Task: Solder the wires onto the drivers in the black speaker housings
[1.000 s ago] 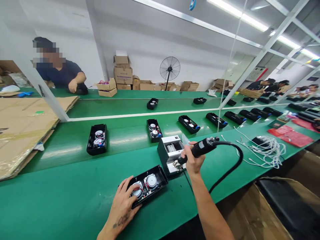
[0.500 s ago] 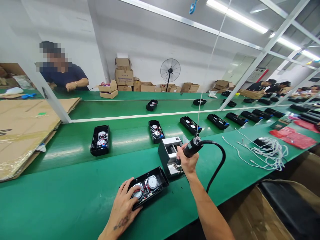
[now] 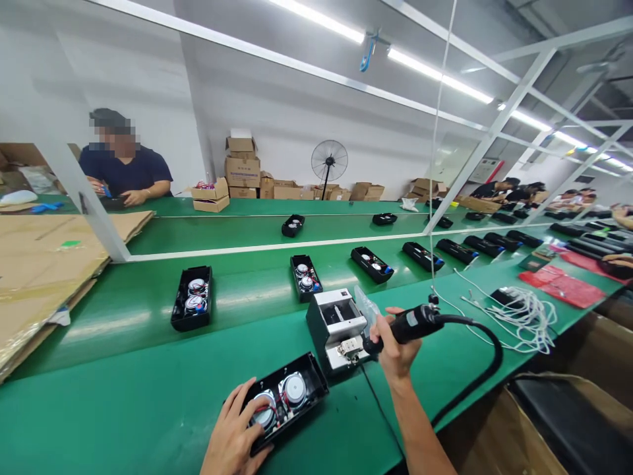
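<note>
My left hand (image 3: pixel 234 429) is closed over the left end of a black speaker housing (image 3: pixel 317 381), which lies slanted on the green bench. Two round silver speaker drivers with red and black wires sit inside it; my fingers partly cover the nearer one. In my right hand (image 3: pixel 398 359) is a black electric screwdriver (image 3: pixel 416 323), tilted nearly level, its cable trailing to the right. Its front end points at the metal outlet of a black-and-silver screw feeder (image 3: pixel 337 305). Whether the bit touches the outlet, I cannot tell.
Behind the feeder, several open speaker housings (image 3: pixel 192 298) stand on the green conveyor (image 3: pixel 148 284). White cables (image 3: pixel 531 323) are heaped at the right, near red plastic bags (image 3: pixel 564 285). Flattened cardboard (image 3: pixel 59 264) covers the left side. A co-worker (image 3: pixel 126 165) sits across the line.
My right hand has tipped the screwdriver from a steeper slant to nearly level, its rear end swinging right, at the feeder's outlet. My left hand stays on the housing. The view has tilted up.
</note>
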`<state>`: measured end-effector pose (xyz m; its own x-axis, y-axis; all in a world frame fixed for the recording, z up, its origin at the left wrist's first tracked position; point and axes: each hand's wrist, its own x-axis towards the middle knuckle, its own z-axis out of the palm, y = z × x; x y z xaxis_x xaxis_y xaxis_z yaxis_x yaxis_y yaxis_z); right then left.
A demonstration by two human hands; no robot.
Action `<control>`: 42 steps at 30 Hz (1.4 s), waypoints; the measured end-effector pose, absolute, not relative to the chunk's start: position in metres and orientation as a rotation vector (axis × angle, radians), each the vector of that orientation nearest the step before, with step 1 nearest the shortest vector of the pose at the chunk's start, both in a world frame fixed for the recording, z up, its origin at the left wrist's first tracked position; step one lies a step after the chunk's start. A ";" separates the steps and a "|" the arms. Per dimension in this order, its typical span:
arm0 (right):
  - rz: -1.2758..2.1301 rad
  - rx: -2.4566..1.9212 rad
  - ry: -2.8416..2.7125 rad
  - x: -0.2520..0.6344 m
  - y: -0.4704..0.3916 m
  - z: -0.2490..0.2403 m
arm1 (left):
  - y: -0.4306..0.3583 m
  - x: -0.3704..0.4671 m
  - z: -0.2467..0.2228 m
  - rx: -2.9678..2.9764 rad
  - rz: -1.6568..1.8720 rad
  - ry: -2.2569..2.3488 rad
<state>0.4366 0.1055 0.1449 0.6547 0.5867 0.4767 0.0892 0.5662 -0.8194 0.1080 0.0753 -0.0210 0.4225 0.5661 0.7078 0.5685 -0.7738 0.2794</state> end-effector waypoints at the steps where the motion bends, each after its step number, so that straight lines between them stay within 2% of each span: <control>1: 0.327 -0.948 -0.836 0.438 0.104 0.142 | 0.076 0.108 -0.023 -2.653 -1.321 -1.065; 7: 0.350 -0.985 -0.905 0.434 0.105 0.122 | 0.074 0.107 -0.014 -2.663 -1.269 -1.059; 13: 0.524 -1.068 -1.023 0.433 0.105 0.129 | 0.074 0.102 0.001 -2.696 -1.066 -1.019; 21: 0.706 -1.066 -1.091 0.427 0.073 0.124 | 0.066 0.106 0.017 -2.714 -1.077 -1.092; 31: 0.323 -0.955 -0.825 0.428 0.094 0.138 | 0.070 0.105 0.016 -2.709 -1.053 -1.069; 42: 0.490 -1.075 -1.021 0.429 0.094 0.130 | 0.073 0.102 0.017 -2.720 -1.058 -0.999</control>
<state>0.4294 0.0941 0.1300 0.4790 0.7597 0.4398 0.1320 0.4330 -0.8917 0.1022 0.0732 0.0169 0.5554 0.5510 0.6228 0.5903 -0.7888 0.1714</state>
